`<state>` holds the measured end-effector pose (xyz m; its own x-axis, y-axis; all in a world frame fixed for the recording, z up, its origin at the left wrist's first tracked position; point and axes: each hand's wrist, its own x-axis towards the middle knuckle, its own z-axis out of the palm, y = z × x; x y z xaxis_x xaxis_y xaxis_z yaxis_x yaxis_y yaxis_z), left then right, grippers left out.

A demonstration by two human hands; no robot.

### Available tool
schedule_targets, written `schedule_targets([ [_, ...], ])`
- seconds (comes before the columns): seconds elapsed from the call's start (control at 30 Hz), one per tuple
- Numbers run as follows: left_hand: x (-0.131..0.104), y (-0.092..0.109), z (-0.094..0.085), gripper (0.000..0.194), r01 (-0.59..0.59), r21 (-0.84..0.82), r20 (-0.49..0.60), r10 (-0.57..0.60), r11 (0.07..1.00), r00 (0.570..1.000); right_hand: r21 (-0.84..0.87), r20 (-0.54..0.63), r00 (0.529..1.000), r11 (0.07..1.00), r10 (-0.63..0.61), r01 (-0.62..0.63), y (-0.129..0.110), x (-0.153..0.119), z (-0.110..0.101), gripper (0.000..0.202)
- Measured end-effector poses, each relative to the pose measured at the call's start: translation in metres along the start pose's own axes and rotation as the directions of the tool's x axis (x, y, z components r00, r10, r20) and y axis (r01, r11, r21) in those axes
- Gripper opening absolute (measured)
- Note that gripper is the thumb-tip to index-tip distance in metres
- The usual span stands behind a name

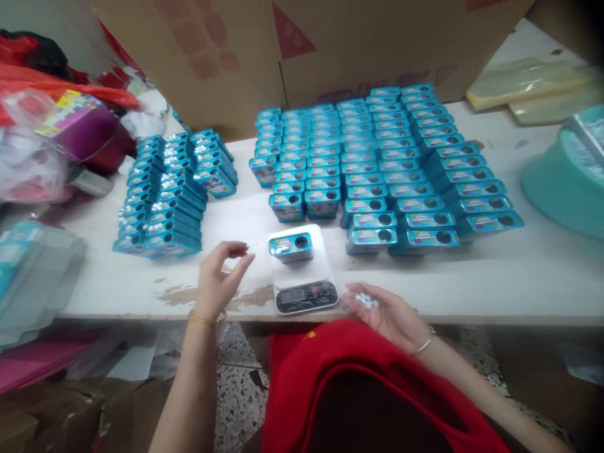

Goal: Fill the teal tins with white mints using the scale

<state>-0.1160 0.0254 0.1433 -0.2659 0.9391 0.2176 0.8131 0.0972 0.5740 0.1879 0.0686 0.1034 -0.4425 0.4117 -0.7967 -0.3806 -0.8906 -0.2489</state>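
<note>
The red garment [302,365] of the person lies nearest, at the bottom of the view; just above it, the right hand [394,318] is turned palm upward at the front edge of the table [113,296], with its fingers lightly curved and open; a small heap of white pellets [367,301] rests on these fingers; the left hand [219,280] is above the table on the other side, its thumb and forefinger apart, pointing toward the tin on the scale and well separated from it.

Between the two hands stands the white scale [302,274], whose black panel [325,294] faces the person; its display is too blurred to read; on the scale is one blue tin [291,247], with a few white pellets on the left part of its top and a dark round mark at the right.

Farther, behind the left hand, a group of blue tins [172,220] stands in rows, many bearing white pellets on top; behind the scale and toward the right, a larger group of similar tins [363,168] stands close together; a big cardboard box [349,50] rises behind them; a turquoise tub [557,182] is at far right.
</note>
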Motion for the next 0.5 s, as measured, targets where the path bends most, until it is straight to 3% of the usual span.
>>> schedule_targets([
  [0.17,0.0,-0.001,0.01,0.024,-0.037,-0.051,0.045,0.039,0.998,0.998,-0.012,-0.006,1.0,1.0,0.02,-0.02,0.0,0.0,0.005,0.015],
  [0.23,-0.002,0.002,0.013,0.024,-0.092,-0.037,-0.001,0.092,0.995,0.996,-0.014,-0.003,1.0,1.0,0.021,-0.021,0.0,0.001,0.009,0.016],
  [0.37,-0.009,0.011,0.021,0.036,-0.296,0.146,-0.139,0.316,0.944,0.938,-0.022,0.031,0.999,1.0,0.017,-0.016,0.001,0.005,0.018,0.017],
  [0.5,-0.018,0.02,0.033,0.055,-0.387,0.303,-0.089,0.43,0.871,0.898,-0.004,0.069,0.997,0.999,0.04,-0.04,0.002,0.008,0.026,0.016],
])
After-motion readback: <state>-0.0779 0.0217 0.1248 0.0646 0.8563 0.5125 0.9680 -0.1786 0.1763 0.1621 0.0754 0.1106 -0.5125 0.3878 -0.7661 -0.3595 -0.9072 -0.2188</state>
